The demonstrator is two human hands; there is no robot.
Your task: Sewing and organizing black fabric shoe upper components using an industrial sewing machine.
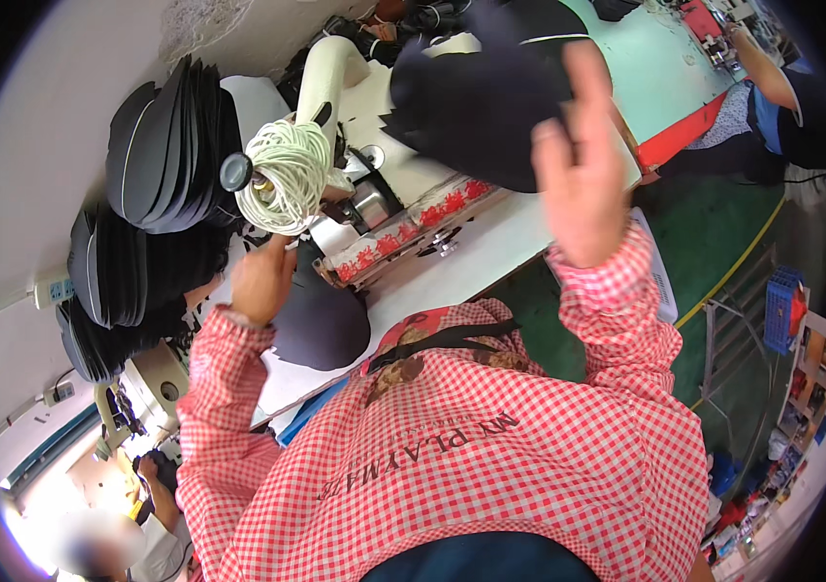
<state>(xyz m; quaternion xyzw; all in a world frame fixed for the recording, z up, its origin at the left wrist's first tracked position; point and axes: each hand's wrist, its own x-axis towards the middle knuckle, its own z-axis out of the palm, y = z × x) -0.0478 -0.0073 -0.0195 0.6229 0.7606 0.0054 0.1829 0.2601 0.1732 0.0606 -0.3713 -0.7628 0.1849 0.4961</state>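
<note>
My right hand (583, 170) is raised over a pile of dark, flat, rounded pieces (481, 107) on the right of the machine bed. Its fingers look stretched out and apart, though motion smears them. My left hand (262, 278) is closed just below a coil of pale cord (289, 175) in front of the sewing machine (328, 82). A short white end shows at its fingertips; what the fingers grip is hidden. Beside this hand a dark rounded piece (321, 325) lies on the white tabletop (413, 301).
Stacks of dark curved pieces (175, 145) stand along the left wall. Another machine (156, 383) and a person (156, 533) are at lower left. At upper right, someone's arm (762, 68) reaches over a pale green table (655, 78). A blue crate (782, 308) stands at right.
</note>
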